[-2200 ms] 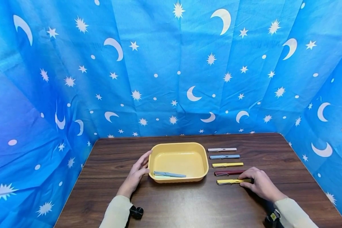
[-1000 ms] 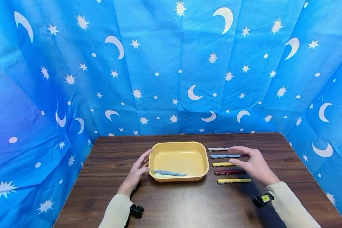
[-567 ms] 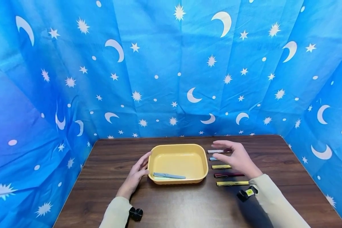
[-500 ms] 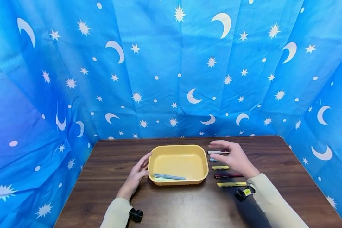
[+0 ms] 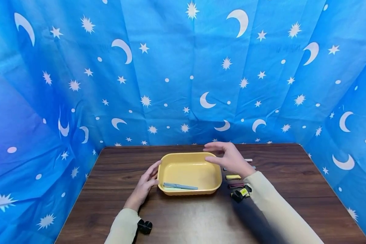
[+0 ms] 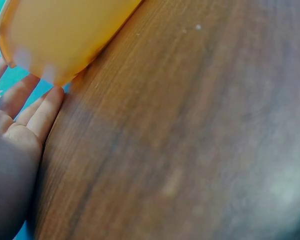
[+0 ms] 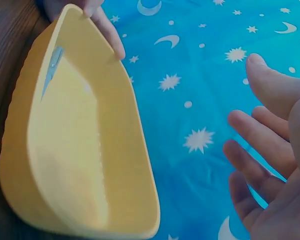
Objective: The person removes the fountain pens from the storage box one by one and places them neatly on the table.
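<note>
A yellow rectangular tray sits on the table, with a light blue pen lying inside along its near wall. Under that pen shows a pale green strip. My left hand rests against the tray's left end, thumb and fingers spread; in the left wrist view its extended fingers meet the outer wall. Above the tray's right rim hovers my right hand, thumb and fingers parted and bare of any object. The right wrist view shows the same hand apart from the tray.
Right of the tray lies a column of pens, partly covered by my right hand and forearm: a whitish pen, a yellow pen, a dark red pen and others. A star-and-moon blue cloth hangs around the wooden table.
My right hand has left the nearest yellow pen, travelling away from me and leftward over the pens to the tray's right rim. The left hand, tray and pens stay in place.
</note>
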Tool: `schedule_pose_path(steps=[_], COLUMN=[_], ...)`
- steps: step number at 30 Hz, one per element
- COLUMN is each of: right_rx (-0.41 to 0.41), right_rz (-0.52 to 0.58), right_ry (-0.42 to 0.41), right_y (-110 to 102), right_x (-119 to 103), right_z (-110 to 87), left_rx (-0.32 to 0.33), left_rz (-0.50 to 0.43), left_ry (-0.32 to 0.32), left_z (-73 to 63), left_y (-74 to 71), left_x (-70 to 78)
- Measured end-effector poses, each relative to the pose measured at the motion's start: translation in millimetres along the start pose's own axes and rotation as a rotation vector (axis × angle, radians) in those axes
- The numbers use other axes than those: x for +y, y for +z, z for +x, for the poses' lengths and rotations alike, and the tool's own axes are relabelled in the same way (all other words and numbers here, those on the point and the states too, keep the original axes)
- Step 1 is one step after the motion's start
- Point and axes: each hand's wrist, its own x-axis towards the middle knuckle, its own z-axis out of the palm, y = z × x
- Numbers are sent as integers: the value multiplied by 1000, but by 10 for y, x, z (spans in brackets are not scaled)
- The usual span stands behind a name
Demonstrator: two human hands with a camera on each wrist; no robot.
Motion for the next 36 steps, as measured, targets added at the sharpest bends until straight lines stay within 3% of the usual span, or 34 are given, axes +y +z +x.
schedule_pose_path(steps=[6, 13, 19, 22, 28, 32, 36], right_rx=[-70, -140, -245, -302, -429, -526, -567], right_rz=[5, -89, -87, -118, -242, -278, -264], right_ry=[-16, -18, 39, 26, 6, 47, 97], right_y=[127, 273, 430, 518, 682, 785, 873], right_x=[-57, -72, -15, 17, 60, 74, 90], right_z=[183, 377, 494, 543, 589, 566, 538], left_rx=[12, 9, 0, 3, 8, 15, 22], left_rz=[21, 20, 12, 13, 10, 9, 14], left_ry=[-1, -6, -11, -13, -20, -20, -20], left_z=[-6, -6, 16, 25, 30, 25, 11], left_y=[1, -7, -16, -16, -16, -9, -2], left_x=[2, 7, 7, 10, 3, 3, 5])
